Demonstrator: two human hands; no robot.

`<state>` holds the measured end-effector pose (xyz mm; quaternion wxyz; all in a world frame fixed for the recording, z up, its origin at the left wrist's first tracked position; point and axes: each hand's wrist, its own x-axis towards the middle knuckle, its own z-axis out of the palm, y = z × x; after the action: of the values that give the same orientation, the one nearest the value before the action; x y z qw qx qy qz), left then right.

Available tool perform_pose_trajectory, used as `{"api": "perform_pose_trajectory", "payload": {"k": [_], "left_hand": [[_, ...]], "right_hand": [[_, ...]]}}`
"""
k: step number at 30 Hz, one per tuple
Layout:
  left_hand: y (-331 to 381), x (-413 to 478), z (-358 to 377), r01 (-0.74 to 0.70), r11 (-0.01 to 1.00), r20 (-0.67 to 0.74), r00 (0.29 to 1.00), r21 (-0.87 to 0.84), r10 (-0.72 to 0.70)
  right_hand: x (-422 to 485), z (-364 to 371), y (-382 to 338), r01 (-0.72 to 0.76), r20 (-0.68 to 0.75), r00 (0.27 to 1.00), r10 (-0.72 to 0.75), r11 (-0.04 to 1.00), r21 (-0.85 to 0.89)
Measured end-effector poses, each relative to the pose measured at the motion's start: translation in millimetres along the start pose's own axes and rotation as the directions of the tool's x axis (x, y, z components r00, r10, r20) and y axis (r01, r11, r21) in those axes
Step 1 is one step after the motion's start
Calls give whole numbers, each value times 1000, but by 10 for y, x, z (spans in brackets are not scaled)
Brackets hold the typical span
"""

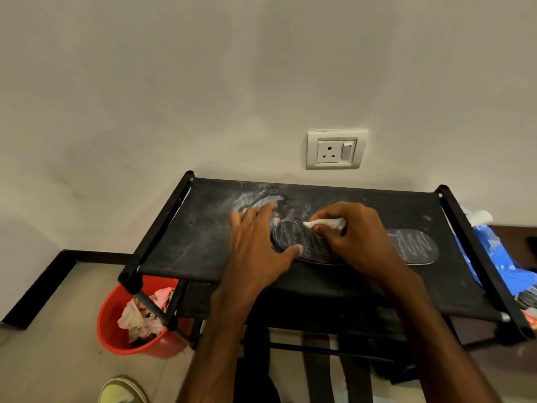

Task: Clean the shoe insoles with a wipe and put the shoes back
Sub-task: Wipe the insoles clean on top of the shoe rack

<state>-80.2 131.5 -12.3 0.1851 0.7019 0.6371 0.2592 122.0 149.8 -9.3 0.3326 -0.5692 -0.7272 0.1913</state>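
A dark patterned insole [293,238] lies on the black fabric top of the shoe rack [186,242]. My left hand [258,242] lies spread flat over its left end, thumb on its near edge, holding it down. My right hand [354,234] grips a crumpled white wipe [325,223] and presses it on the insole's middle. A second dark insole [415,245] pokes out to the right from under my right hand. Shoes are not clearly visible.
A red bucket [116,330] with crumpled paper stands on the floor left of the rack. A blue plastic bag [494,257] sits right of the rack. A wall socket [335,149] is behind. Dark items hang on the rack's lower tier. A yellow-green shoe toe [122,391] shows at the bottom left.
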Motion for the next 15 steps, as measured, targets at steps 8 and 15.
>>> {"api": "perform_pose_trajectory", "payload": {"k": [8,15], "left_hand": [[-52,69,69,-78,994,155,984,-75,89],[-5,24,130,-91,990,176,978,-103,108]], "right_hand": [[26,-16,-7,14,48,999,-14,1000,-14],[88,-50,-108,34,127,991,-30,999,-30]]}}
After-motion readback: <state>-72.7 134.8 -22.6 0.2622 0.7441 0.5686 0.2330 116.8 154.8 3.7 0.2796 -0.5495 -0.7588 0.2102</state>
